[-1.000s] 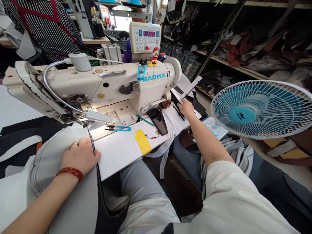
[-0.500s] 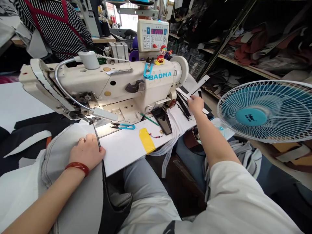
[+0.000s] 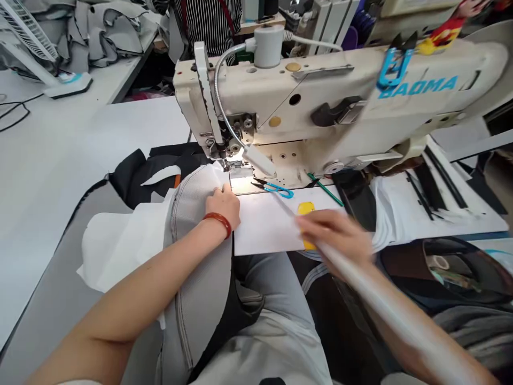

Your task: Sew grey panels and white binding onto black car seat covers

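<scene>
Bent fingers of my left hand [image 3: 223, 207] press on and grip the black edge of a grey stitched fabric piece [image 3: 204, 256], just in front of the sewing machine's presser foot [image 3: 236, 166]. The fabric's far end lies at the foot. My right hand [image 3: 339, 238], smeared by motion, is closed on a long pale strip [image 3: 372, 280] that runs back over my forearm, its tip pointing toward the needle area. Beneath that tip lie blue-handled thread snips [image 3: 274, 188]. A yellow tag [image 3: 306, 209] is partly covered by my right hand.
A green pen-like stick [image 3: 326, 190] lies by the machine [image 3: 276, 101]. Black strips [image 3: 441, 176] and white bands [image 3: 395, 211] are at right, above a dark open container [image 3: 449, 267]. A person in a striped top [image 3: 206, 27] is behind. Black fabric [image 3: 132, 174] lies left.
My right hand has come from the strips at the right to in front of the machine, now with a pale strip. My left hand stays on the fabric. The view has swung left.
</scene>
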Tool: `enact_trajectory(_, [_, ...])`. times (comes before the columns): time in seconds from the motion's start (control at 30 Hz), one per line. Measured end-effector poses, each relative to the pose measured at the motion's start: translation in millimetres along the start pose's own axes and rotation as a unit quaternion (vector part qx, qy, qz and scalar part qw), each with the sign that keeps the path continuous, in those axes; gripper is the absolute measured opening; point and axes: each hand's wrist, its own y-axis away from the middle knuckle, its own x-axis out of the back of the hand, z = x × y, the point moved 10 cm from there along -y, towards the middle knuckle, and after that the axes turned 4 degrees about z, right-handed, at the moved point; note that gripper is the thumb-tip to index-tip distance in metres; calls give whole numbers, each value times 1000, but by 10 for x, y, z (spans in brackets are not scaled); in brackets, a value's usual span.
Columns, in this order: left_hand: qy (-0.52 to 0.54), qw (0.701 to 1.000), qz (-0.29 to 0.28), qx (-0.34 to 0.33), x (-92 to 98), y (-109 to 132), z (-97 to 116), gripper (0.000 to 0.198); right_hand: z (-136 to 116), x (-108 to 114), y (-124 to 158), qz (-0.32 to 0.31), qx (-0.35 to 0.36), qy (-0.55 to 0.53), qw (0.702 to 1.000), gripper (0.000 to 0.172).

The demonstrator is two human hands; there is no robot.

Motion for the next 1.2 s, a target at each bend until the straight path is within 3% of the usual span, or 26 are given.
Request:
enact_trajectory(0.13, [3, 1000, 10, 1, 20, -59, -67, 36, -547, -863, -409, -46, 90, -19, 995, 35])
enact_trajectory(0.23, [70, 997, 39, -13, 68, -120, -313, 36, -595, -1120, -658, -60, 107, -15, 992, 34])
enact_trajectory(0.4, [215, 973, 75, -31, 180, -177, -641, 34, -705, -1172, -791, -91, 161, -17, 983, 51])
enact_trajectory(0.6, [297, 952, 76, -16, 231, -205, -717, 47, -727, -1181, -862, -155, 212, -28, 965, 46])
enact_trajectory(0.93, [252, 965, 69, -13, 272, -248, -748, 47, -753, -1223, -925, -212, 224, -63, 949, 35])
enact_trajectory(1.2, [163, 983, 74, -46, 174, -212, -533, 45, -588, -1403, -1178, -137, 142, -52, 979, 38])
